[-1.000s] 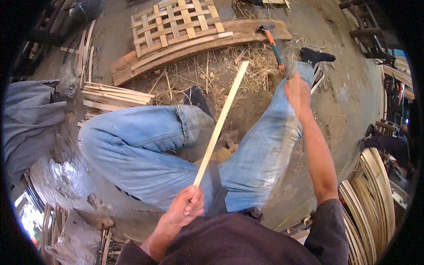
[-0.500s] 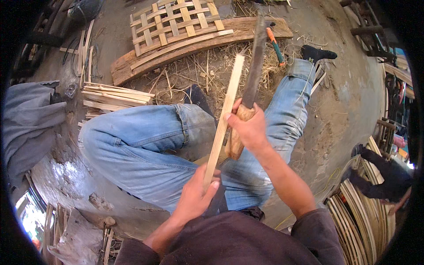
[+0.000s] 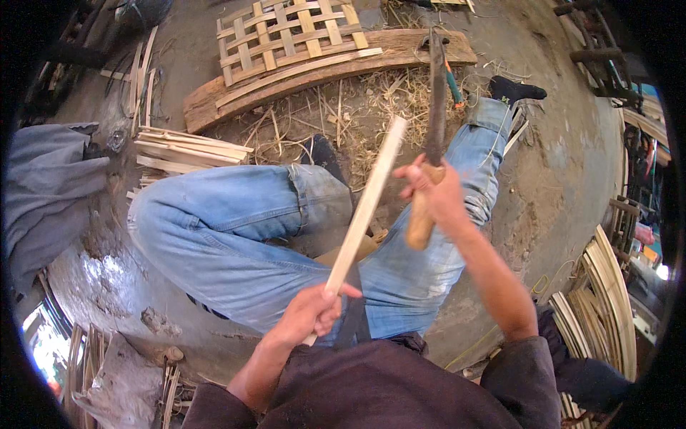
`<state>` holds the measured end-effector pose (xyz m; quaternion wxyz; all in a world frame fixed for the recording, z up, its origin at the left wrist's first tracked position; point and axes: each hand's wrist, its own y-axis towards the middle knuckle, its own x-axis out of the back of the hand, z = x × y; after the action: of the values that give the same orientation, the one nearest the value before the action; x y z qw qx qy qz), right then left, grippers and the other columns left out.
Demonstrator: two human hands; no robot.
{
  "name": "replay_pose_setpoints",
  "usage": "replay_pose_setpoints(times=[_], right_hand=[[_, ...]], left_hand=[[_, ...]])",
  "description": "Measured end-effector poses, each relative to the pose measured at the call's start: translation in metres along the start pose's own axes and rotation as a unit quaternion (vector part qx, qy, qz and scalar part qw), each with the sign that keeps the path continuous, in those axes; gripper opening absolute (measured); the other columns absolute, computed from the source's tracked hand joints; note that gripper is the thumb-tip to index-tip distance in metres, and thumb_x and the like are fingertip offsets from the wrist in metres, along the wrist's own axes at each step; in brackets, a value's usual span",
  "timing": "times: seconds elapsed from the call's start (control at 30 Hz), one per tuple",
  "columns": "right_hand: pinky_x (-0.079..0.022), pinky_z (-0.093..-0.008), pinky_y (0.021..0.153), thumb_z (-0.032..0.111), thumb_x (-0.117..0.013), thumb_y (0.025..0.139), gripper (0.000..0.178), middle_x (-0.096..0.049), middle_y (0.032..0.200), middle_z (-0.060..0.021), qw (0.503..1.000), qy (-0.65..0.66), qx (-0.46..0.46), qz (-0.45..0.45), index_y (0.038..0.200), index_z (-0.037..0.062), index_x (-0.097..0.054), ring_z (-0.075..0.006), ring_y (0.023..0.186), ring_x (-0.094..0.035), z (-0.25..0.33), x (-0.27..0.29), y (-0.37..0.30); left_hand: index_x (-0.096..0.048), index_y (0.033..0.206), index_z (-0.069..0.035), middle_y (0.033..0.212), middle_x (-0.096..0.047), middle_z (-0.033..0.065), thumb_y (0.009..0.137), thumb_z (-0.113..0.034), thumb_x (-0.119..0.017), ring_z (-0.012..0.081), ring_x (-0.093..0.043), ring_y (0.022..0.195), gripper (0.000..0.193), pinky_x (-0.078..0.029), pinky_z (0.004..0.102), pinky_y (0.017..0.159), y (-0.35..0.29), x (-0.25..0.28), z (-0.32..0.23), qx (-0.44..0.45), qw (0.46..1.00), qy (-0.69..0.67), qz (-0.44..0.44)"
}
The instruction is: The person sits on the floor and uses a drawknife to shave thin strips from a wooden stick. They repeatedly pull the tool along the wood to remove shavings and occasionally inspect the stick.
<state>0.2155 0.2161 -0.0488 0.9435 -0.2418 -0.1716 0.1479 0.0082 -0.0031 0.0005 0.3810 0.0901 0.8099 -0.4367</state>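
My left hand (image 3: 309, 313) is closed round the lower end of a pale, flat wooden strip (image 3: 368, 201), which slants up and to the right above my lap. In my right hand (image 3: 437, 191) is a large knife (image 3: 436, 107) with a long dark blade pointing away from me and a thick wooden handle. Its thumb and some fingers reach out to the left, apart from the strip. Blade and strip do not touch. My legs in blue jeans (image 3: 229, 214) lie spread on both sides, the left one bent.
Beyond my feet a woven slat panel (image 3: 289, 36) rests by a long wooden plank (image 3: 321, 75). A hammer-like tool with a green and orange handle (image 3: 453, 87) lies near the blade. Wood shavings (image 3: 386, 93) litter the ground. Strips are stacked at left (image 3: 189, 150) and right (image 3: 604, 307).
My right hand with the knife has moved right, away from the strip. The strip's far end has dropped and shifted right. At the right edge, a dark-clothed person's limb has moved lower.
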Motion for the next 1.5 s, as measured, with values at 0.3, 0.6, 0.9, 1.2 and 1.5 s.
replay_pose_setpoints(times=[0.3, 0.6, 0.9, 1.2, 1.5], right_hand=[[-0.054, -0.0333, 0.067, 0.023, -0.071, 0.084, 0.031, -0.067, 0.084, -0.0134, 0.979, -0.077, 0.077, 0.17, 0.101, 0.0011, -0.058, -0.0195, 0.071, -0.066, 0.023, -0.051, -0.05], [-0.051, -0.0443, 0.061, 0.015, -0.062, 0.078, 0.018, -0.058, 0.077, -0.0116, 0.789, -0.522, 0.307, 0.107, 0.09, 0.0078, -0.051, -0.0307, 0.072, -0.063, 0.022, 0.002, -0.05], [-0.052, -0.036, 0.055, 0.016, -0.062, 0.089, 0.017, -0.067, 0.075, -0.0074, 0.99, -0.142, 0.027, -0.001, 0.097, 0.0031, -0.054, -0.0184, 0.061, -0.064, 0.021, 0.048, 0.023], [-0.053, -0.0371, 0.064, 0.027, -0.074, 0.081, 0.044, -0.068, 0.082, -0.0158, 0.975, -0.151, 0.087, 0.135, 0.106, -0.0026, -0.054, -0.0249, 0.07, -0.067, 0.021, -0.038, -0.027], [-0.051, -0.0475, 0.06, 0.01, -0.057, 0.082, 0.014, -0.063, 0.08, -0.0188, 0.83, -0.499, 0.209, 0.137, 0.093, 0.003, -0.05, -0.0385, 0.07, -0.065, 0.018, 0.003, -0.066]], left_hand=[[-0.043, 0.135, -0.002, 0.077, -0.042, -0.0035, 0.102, -0.027, -0.041, 0.0018, -0.036, 0.058, 0.041, -0.033, 0.018, 0.051, 0.04, -0.01, -0.019, -0.075, 0.992, -0.093, -0.038], [-0.052, 0.125, -0.002, 0.071, -0.037, -0.0071, 0.102, -0.025, -0.038, 0.0019, -0.031, 0.056, 0.036, -0.028, 0.0186, 0.047, 0.038, -0.023, -0.016, -0.101, 0.981, 0.103, -0.129], [-0.049, 0.129, -0.001, 0.073, -0.039, -0.0055, 0.103, -0.026, -0.039, 0.0013, -0.031, 0.056, 0.037, -0.028, 0.0173, 0.047, 0.02, -0.022, -0.006, -0.062, 0.987, 0.109, -0.102], [-0.046, 0.132, -0.001, 0.078, -0.043, -0.0053, 0.102, -0.026, -0.042, 0.0014, -0.036, 0.057, 0.039, -0.03, 0.0175, 0.048, 0.052, -0.008, -0.034, -0.066, 0.996, -0.036, -0.055], [-0.051, 0.125, -0.001, 0.071, -0.037, -0.007, 0.102, -0.022, -0.038, 0.0005, -0.03, 0.054, 0.034, -0.026, 0.0173, 0.046, 0.053, -0.018, -0.027, -0.099, 0.981, 0.08, -0.147]])
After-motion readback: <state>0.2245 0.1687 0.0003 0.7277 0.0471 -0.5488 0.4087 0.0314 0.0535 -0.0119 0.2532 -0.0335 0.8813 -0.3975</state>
